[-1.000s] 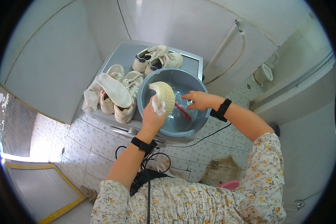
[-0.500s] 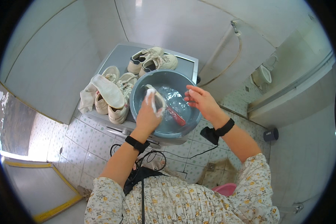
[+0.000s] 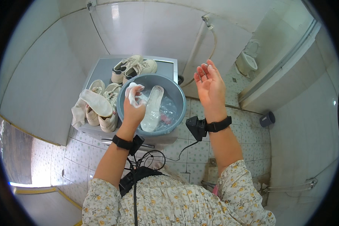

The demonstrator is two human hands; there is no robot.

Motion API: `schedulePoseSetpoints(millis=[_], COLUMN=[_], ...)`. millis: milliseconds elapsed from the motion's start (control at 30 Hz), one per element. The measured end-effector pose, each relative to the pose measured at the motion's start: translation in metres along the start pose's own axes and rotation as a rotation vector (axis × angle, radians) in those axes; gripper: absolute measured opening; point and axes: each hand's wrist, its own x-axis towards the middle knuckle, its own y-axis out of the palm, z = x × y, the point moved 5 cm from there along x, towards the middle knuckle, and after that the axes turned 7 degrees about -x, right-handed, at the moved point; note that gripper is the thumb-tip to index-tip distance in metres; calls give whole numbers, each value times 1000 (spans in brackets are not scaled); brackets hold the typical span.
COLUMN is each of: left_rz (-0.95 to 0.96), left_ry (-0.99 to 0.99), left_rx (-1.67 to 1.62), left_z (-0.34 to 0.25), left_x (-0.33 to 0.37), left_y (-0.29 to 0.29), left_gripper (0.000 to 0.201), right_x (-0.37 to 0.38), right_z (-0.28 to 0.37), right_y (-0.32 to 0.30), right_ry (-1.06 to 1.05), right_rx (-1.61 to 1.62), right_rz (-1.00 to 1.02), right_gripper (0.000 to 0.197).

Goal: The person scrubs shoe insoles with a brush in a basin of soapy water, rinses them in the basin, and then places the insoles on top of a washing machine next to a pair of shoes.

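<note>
The room was a white-tiled washroom, with a grey appliance top (image 3: 101, 69) as your work surface. At its left edge lay a pair of pale shoes (image 3: 101, 109) under a limp insole (image 3: 96, 102); another pair (image 3: 133, 67) sat at the back edge. Over the blue basin (image 3: 179, 96) at the front, your left hand (image 3: 133, 109) pinched a white wet cloth (image 3: 133, 92) beside a soaking insole (image 3: 153, 109). Judge both soft, light, slippery; grip the insole mid-length. Your right hand (image 3: 210, 88) hovered empty, fingers loosely spread.

Left grip (image 3: 133, 107) clenched, right (image 3: 210, 87) spread.
</note>
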Motion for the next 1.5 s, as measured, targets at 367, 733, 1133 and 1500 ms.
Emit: schedulePoseSetpoints(millis=[367,733,1133,1500], left_rz=[367,1132,1567,936], left_ry=[-514,-337,-190,-940], left_rx=[211,996,1054,176], left_z=[78,102,109,124], left_x=[2,7,-28,9], left_y=[2,0,24,-10], left_gripper=[35,27,26,37], right_x=[-23,-42,-28,16], right_z=[-82,-103,-90,-141], right_y=[-12,-28,-57,-25], right_ry=[458,609,557,626], right_rx=[-290,-590,-610,-1155], right_rz=[230,432,443,703], right_gripper=[33,31,32,32])
